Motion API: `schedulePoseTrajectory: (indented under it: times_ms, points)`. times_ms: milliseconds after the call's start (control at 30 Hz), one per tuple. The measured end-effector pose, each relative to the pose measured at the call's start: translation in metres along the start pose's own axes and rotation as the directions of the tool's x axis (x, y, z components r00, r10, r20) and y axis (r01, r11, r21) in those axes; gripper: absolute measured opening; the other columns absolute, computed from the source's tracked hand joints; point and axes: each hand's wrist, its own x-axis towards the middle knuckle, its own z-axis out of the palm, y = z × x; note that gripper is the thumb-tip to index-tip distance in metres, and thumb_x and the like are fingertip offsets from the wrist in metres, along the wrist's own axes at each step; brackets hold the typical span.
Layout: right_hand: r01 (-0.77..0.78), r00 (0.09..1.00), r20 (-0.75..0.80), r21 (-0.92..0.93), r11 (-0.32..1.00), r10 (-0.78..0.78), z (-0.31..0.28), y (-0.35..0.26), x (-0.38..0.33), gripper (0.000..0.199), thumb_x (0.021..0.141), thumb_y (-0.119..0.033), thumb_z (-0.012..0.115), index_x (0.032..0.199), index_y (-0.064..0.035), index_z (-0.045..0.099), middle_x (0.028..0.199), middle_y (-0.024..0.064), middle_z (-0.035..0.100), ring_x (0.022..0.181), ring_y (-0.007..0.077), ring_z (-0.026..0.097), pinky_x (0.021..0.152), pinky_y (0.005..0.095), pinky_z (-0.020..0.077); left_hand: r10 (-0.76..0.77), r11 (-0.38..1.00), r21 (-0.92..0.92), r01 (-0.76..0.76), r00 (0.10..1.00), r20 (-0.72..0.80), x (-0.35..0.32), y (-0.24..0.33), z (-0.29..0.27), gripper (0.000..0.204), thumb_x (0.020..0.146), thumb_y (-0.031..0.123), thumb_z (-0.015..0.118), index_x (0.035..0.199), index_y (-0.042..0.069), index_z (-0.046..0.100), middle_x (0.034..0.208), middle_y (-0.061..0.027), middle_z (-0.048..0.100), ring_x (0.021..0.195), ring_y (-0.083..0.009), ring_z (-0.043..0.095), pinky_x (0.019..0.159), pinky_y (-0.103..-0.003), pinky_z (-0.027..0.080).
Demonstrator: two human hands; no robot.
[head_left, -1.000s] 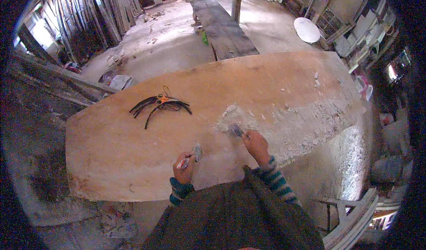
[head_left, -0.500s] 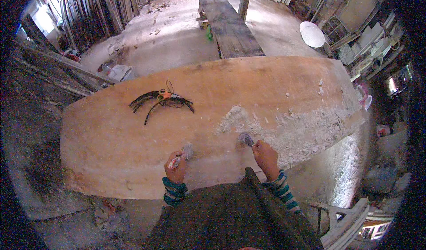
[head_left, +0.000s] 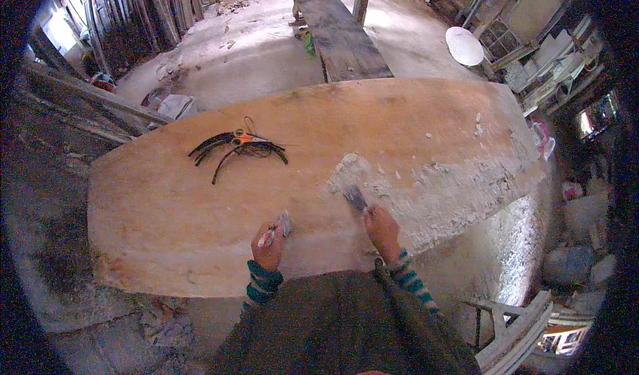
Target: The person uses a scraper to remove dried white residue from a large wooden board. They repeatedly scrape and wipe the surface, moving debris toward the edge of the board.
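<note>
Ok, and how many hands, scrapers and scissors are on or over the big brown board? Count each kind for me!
Hands: 2, one left and one right
Scrapers: 2, one held in each hand
Scissors: 1 orange pair, lying by the black strips
Total: 5

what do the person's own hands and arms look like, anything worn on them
Both the left hand and the right hand are without gloves. The left sleeve and right sleeve are striped teal and pale grey, ending around the wrists. The picture is too grainy to tell about rings.
</note>
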Motion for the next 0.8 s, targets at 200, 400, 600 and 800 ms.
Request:
schedulePoseTrajectory:
  times_ms: [200, 400, 600, 800]
  points:
    - [0.115, 0.991, 0.058, 0.089, 0.989, -0.121, -0.036, -0.033, 0.014, 0.023, 0.085, -0.031, 0.054, 0.091, -0.0087, 0.058, 0.088, 0.0163, 0.061, 0.082, 0.0354, 0.059, 0.068, 0.0452, 0.0465, -0.058, 0.997, 0.060, 0.051, 0.993, 0.108, 0.009, -0.004, -0.005, 0.013, 0.083, 0.013, 0.060, 0.092, 0.003, 0.062, 0.084, -0.0099, 0.063, 0.079, -0.0178, 0.060, 0.073, -0.028, 0.047]
    - [0.161, 0.985, 0.049, 0.035, 0.986, -0.162, 0.006, -0.015, -0.021, 0.024, 0.086, -0.031, 0.052, 0.092, -0.0088, 0.057, 0.087, 0.0155, 0.061, 0.076, 0.0359, 0.060, 0.065, 0.0464, 0.0475, -0.093, 0.993, -0.070, 0.098, 0.993, 0.071, 0.000, -0.016, 0.004, 0.014, 0.083, 0.014, 0.060, 0.093, 0.003, 0.062, 0.087, -0.0100, 0.064, 0.084, -0.0181, 0.061, 0.076, -0.027, 0.046]
    - [0.243, 0.970, -0.017, 0.050, 0.969, -0.242, -0.013, -0.048, 0.028, 0.024, 0.086, -0.031, 0.052, 0.090, -0.0080, 0.054, 0.087, 0.0154, 0.061, 0.076, 0.0376, 0.059, 0.063, 0.0482, 0.0467, -0.135, 0.987, 0.112, 0.116, 0.976, 0.171, 0.006, 0.027, -0.004, 0.016, 0.083, 0.014, 0.062, 0.094, 0.004, 0.061, 0.085, -0.0076, 0.064, 0.080, -0.0163, 0.060, 0.072, -0.027, 0.047]
    - [0.129, 0.991, 0.035, -0.033, 0.991, -0.127, -0.005, -0.009, -0.017, 0.024, 0.087, -0.032, 0.051, 0.093, -0.0084, 0.054, 0.085, 0.0165, 0.060, 0.076, 0.0373, 0.059, 0.064, 0.0486, 0.0469, 0.077, 0.994, 0.077, -0.078, 0.997, 0.006, -0.001, -0.001, -0.009, 0.015, 0.084, 0.018, 0.060, 0.092, 0.005, 0.061, 0.083, -0.0095, 0.064, 0.076, -0.0179, 0.061, 0.068, -0.030, 0.048]
